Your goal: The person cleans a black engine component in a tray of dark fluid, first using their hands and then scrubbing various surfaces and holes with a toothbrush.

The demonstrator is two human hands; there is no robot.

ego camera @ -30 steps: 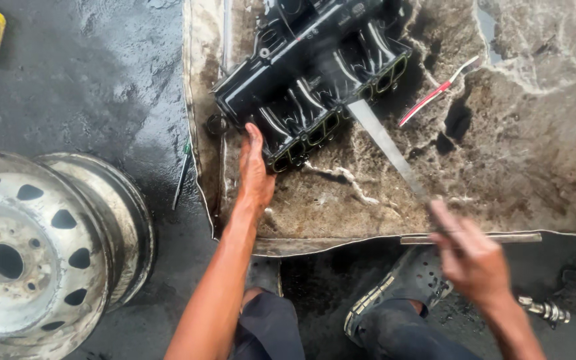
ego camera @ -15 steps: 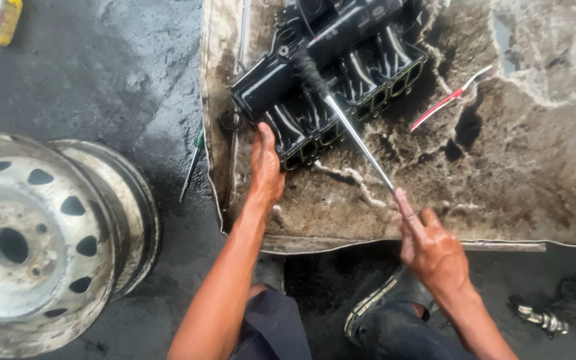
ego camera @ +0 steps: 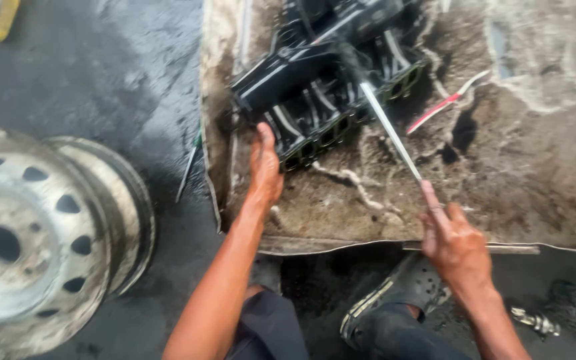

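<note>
A black plastic intake manifold [ego camera: 328,73] lies on a dirty, stained mat [ego camera: 515,173] in the upper middle of the view. My left hand [ego camera: 263,172] rests flat against the manifold's near left edge, fingers pointing up. My right hand [ego camera: 453,237] grips the near end of a long metal rod [ego camera: 388,127]. The rod slants up and left, and its far tip reaches into the top of the manifold. The tip is blurred.
Two worn steel wheel rims [ego camera: 41,227] lie on the wet dark floor at left. A red and white tool [ego camera: 445,103] sits on the mat right of the manifold. A thin screwdriver [ego camera: 187,167] lies by the mat's left edge. My sandalled foot [ego camera: 395,300] is below.
The rod's tip has moved up from the manifold's near ports onto its top. My right hand shifted left and up. My left hand stayed against the manifold.
</note>
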